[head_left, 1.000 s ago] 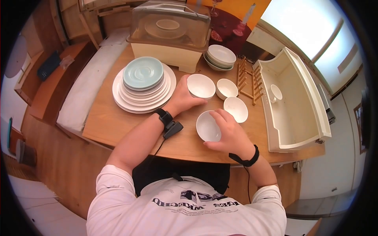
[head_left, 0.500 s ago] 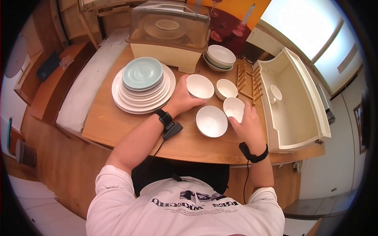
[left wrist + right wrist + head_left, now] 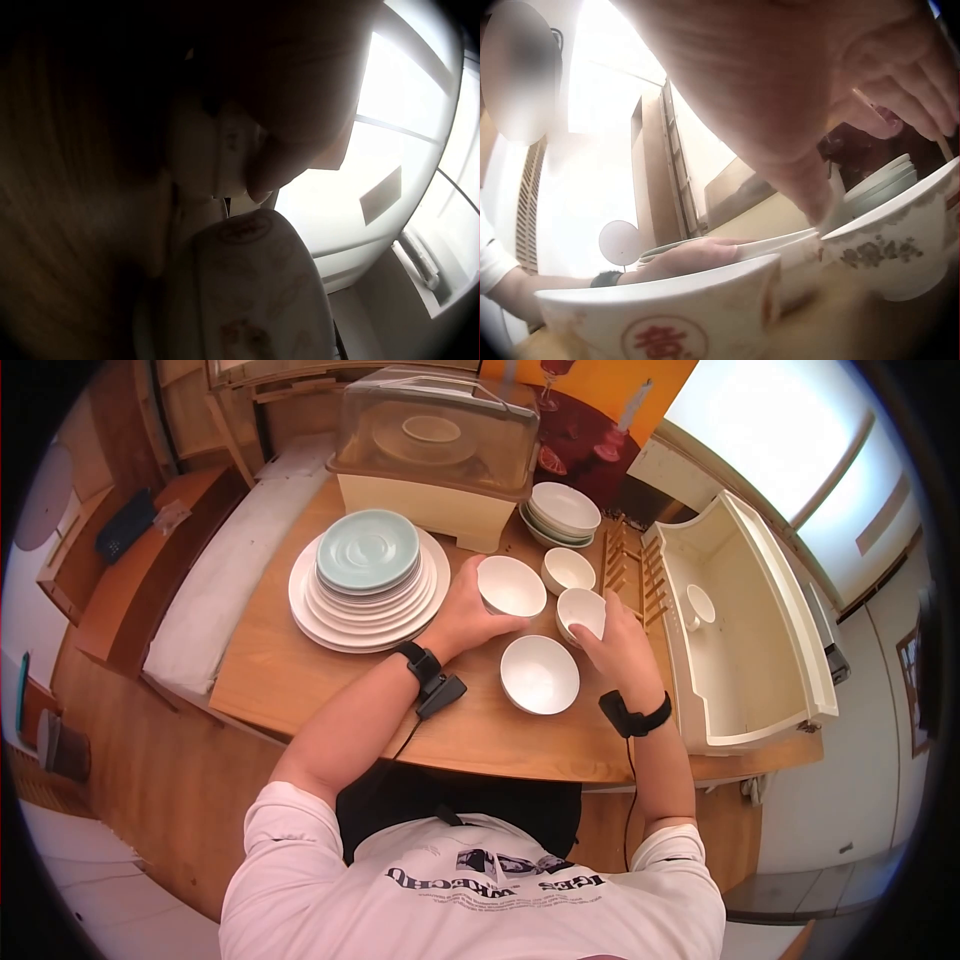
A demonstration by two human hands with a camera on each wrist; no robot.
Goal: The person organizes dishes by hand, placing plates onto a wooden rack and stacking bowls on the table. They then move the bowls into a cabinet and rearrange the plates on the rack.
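Observation:
My left hand (image 3: 462, 612) holds a white bowl (image 3: 512, 588) at its left side, thumb along the near side. With my right hand (image 3: 628, 652) I grip a smaller white bowl (image 3: 578, 610) by its rim, thumb over the near edge. In the right wrist view, flower decoration shows on that smaller bowl's outside (image 3: 885, 259). Another small bowl (image 3: 570, 571) stands right behind it. Nearest me, a larger white bowl (image 3: 540, 675) sits untouched on the table; its side bears a red round mark (image 3: 664, 337). The left wrist view is mostly dark.
Left of the bowls is a stack of plates (image 3: 368, 550), a pale green one on top. Behind stand a lidded dish box (image 3: 430, 490) and stacked bowls (image 3: 565, 510). At right are a wooden rack (image 3: 630, 575) and a cream bin (image 3: 740, 670) with a cup (image 3: 698, 607) inside.
My right hand let go of the nearest bowl, moved right to the smaller bowl and took its rim. That bowl has shifted back and left; the small one behind moved back. My left hand stayed put.

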